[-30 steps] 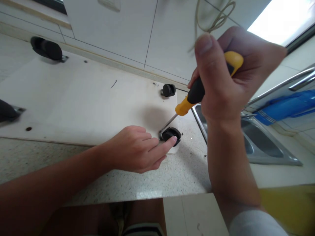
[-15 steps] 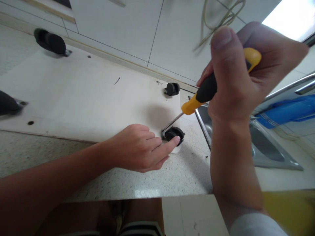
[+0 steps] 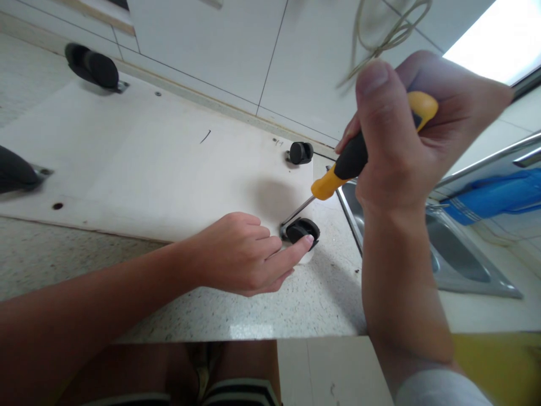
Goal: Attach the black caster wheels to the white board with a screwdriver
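Note:
A screwdriver [image 3: 325,186] with a yellow and black handle is wrapped in my right hand [image 3: 397,129]. Its shaft slants down to the metal plate of the near caster [image 3: 302,230], at the right end of a white board [image 3: 169,175]. Whether the tip sits in a screw is too small to tell. My left hand [image 3: 240,256] lies over the board's front edge, fingers mostly curled. Its index finger presses along the side of the near caster; the thumb is hidden. Another black caster [image 3: 301,153] stands at the board's far right corner.
Two more casters [image 3: 97,69] [image 3: 19,169] stand at the board's left end. The board lies on a speckled countertop [image 3: 253,316] against a tiled wall. A metal sink [image 3: 469,265] is to the right, with a blue item [image 3: 499,194] behind. A coiled cable [image 3: 393,34] hangs above.
The view has shifted slightly. My right hand, with the screwdriver handle, has tilted a little left and down. My left hand keeps its place on the caster.

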`<state>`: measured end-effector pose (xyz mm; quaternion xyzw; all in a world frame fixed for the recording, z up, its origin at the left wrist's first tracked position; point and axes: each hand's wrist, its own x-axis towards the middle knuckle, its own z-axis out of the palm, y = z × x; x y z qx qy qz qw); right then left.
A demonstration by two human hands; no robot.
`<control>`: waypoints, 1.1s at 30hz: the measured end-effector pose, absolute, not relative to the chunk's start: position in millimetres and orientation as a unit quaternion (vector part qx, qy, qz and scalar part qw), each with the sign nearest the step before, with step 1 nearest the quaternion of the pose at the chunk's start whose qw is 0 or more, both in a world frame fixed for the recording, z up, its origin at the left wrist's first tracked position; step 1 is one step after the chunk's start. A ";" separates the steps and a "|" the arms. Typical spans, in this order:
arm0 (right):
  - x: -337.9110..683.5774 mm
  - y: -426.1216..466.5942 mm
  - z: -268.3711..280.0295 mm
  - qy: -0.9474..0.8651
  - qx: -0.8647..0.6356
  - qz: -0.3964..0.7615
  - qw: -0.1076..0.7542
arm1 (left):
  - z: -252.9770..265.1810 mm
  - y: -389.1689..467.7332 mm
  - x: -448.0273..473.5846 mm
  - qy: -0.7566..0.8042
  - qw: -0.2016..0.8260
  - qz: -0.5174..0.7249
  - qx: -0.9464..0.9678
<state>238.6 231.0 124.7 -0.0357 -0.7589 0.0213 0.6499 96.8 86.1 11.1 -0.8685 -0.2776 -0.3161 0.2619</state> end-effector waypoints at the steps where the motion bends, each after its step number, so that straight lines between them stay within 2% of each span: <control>1: 238.4 230.4 124.6 -0.756 -0.034 0.021 0.653 | 10.7 86.2 96.8 -0.279 0.262 -0.316 -0.868; 5: 239.5 223.2 126.5 -0.757 -0.034 0.017 0.652 | 10.8 86.3 96.8 -0.277 0.264 -0.314 -0.869; 13: 252.3 188.6 143.3 -0.844 -0.029 0.089 0.529 | 12.5 87.1 95.7 -0.273 0.258 -0.308 -0.874; 18: 274.4 168.3 161.1 -0.896 -0.137 0.022 0.422 | 11.0 87.0 96.2 -0.276 0.254 -0.307 -0.875; 20: 284.6 163.9 167.0 -0.911 -0.145 0.045 0.383 | 10.6 87.0 96.5 -0.276 0.256 -0.312 -0.872; 26: 297.8 156.5 175.6 -0.914 -0.197 -0.026 0.353 | 10.0 87.6 96.3 -0.272 0.256 -0.320 -0.871; 30: 294.9 155.3 180.0 -0.939 -0.171 0.100 0.282 | 9.8 87.5 96.1 -0.271 0.256 -0.310 -0.874; 31: 294.2 155.6 180.5 -0.940 -0.186 0.097 0.270 | 9.8 87.4 96.0 -0.272 0.257 -0.309 -0.874; 33: 293.6 155.9 180.9 -0.929 -0.224 0.014 0.295 | 9.7 87.2 95.8 -0.275 0.259 -0.309 -0.873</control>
